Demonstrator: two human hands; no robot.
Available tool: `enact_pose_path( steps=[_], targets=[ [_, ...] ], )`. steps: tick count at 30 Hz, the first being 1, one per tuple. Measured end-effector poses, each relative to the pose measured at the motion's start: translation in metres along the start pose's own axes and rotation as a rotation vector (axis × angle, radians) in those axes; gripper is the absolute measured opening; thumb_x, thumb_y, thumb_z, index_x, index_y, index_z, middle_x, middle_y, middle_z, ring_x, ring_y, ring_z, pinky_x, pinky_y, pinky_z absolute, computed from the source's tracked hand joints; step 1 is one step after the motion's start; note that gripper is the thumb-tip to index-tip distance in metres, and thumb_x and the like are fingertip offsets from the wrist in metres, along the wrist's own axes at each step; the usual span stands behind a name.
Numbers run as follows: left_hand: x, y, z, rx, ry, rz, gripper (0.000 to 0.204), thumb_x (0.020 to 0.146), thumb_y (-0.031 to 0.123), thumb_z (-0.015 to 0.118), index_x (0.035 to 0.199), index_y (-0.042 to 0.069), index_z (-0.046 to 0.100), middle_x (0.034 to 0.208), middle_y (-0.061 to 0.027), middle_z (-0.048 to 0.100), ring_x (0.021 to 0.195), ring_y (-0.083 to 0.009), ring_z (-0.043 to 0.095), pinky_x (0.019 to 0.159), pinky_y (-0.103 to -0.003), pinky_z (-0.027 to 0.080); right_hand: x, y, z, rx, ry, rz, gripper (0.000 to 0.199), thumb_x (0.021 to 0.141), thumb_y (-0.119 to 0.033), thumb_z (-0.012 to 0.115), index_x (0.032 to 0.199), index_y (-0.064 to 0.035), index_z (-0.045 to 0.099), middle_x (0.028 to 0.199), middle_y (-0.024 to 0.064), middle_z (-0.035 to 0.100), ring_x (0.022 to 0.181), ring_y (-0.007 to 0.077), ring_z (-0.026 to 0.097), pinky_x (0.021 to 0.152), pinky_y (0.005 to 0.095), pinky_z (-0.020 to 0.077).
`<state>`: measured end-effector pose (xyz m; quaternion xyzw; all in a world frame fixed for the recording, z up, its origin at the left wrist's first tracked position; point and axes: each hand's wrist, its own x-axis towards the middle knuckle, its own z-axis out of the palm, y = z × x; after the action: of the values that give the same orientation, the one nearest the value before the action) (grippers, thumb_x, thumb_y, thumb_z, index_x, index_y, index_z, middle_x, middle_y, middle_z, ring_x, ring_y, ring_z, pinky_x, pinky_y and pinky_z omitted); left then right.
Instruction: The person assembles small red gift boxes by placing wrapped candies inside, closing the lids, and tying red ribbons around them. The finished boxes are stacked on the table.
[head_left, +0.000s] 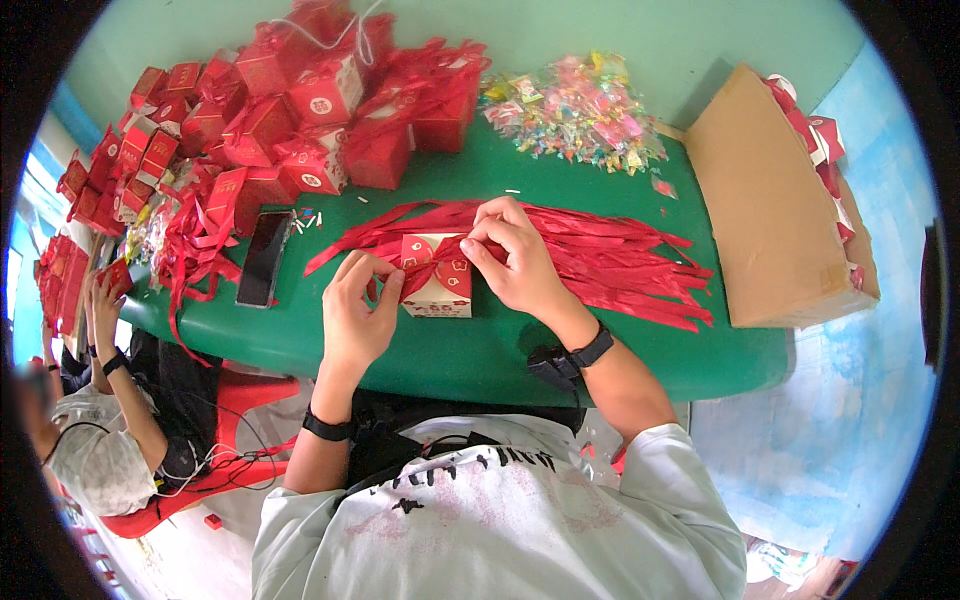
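A small red and cream gift box (pixel 437 308) stands on the green table in front of me. Across its top runs a red ribbon (pixel 432 267), gathered at the middle. My left hand (pixel 358 308) pinches the ribbon at the box's left side, fingers closed. At the upper right corner, my right hand (pixel 512 255) grips the ribbon's other side between thumb and fingertips. Behind the box and under my right hand lies a long bundle of loose red ribbons (pixel 630 262).
Finished-looking red boxes (pixel 265 130) pile up at the back left. Wrapped candies (pixel 585 110) lie in a heap at the back. A cardboard carton (pixel 770 220) stands at the right. A phone (pixel 265 258) lies left of me. A co-worker's hand (pixel 103 305) holds a red box.
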<state>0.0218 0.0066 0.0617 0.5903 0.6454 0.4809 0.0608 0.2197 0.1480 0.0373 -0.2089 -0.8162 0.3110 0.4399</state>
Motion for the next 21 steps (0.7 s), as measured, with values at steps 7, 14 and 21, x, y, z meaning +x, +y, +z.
enact_pose_path(
  steps=[7, 14, 21],
  targets=[
    [0.003, 0.002, -0.008, -0.016, -0.092, -0.057, 0.012, 0.091, 0.010, 0.074, 0.095, 0.000, 0.068, 0.087, -0.0093, 0.065, 0.068, -0.0194, 0.056, 0.064, -0.032, 0.046, 0.001, 0.002, -0.009, 0.078, -0.099, -0.005, 0.016, 0.100, -0.019, 0.069, 0.097, -0.0043, 0.066, 0.116, 0.0083, 0.056, 0.101, 0.0222, 0.058, 0.091, 0.0334, 0.0467],
    [0.028, -0.008, -0.039, -0.190, -0.314, 0.002, 0.077, 0.084, 0.049, 0.080, 0.140, 0.002, 0.057, 0.132, -0.0135, 0.060, 0.089, -0.0224, 0.059, 0.076, -0.035, 0.048, 0.006, 0.006, -0.021, 0.180, 0.085, 0.076, 0.050, 0.114, -0.043, 0.035, 0.103, -0.0054, 0.066, 0.119, 0.0061, 0.054, 0.088, 0.0121, 0.051, 0.071, 0.0271, 0.0440],
    [0.057, 0.018, -0.023, 0.203, -0.636, 0.220, 0.095, 0.066, 0.030, 0.095, 0.150, 0.011, 0.053, 0.149, -0.0115, 0.055, 0.125, -0.0379, 0.063, 0.100, -0.046, 0.055, 0.007, 0.023, -0.021, 0.318, 0.224, 0.084, 0.050, 0.115, -0.038, 0.034, 0.097, -0.0044, 0.067, 0.113, 0.0070, 0.055, 0.087, 0.0140, 0.051, 0.073, 0.0274, 0.0439]
  ],
)
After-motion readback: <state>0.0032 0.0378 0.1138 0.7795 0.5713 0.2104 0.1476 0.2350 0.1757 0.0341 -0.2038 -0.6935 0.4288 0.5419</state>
